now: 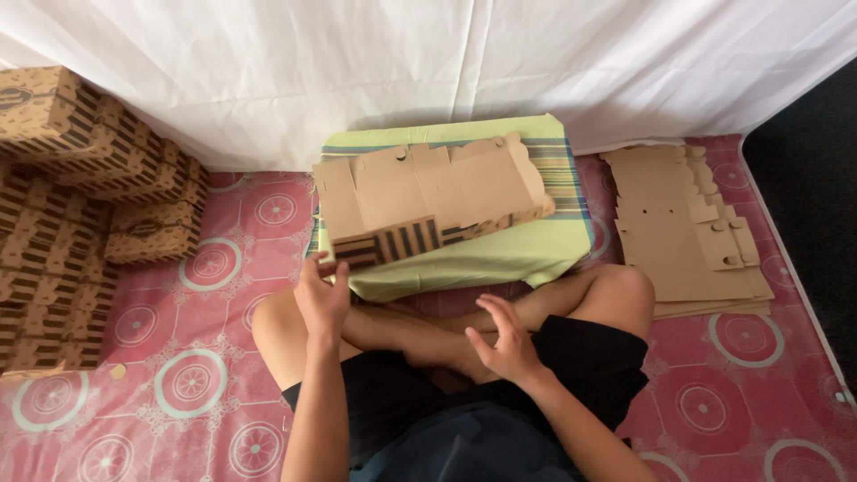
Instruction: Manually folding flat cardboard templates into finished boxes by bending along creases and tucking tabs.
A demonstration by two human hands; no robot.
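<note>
A flat brown cardboard box blank [428,201] with a dark striped print along its near edge lies partly folded over a green cushion [527,254]. My left hand [321,295] grips the blank's near left corner. My right hand [504,339] hovers over my crossed legs with its fingers spread and nothing in it, a short way below the cushion's front edge.
Folded printed cardboard boxes [85,178] are piled high at the left. A stack of flat cardboard blanks [687,232] lies on the pink patterned mat [196,384] at the right. A white cloth [402,62] hangs behind the cushion.
</note>
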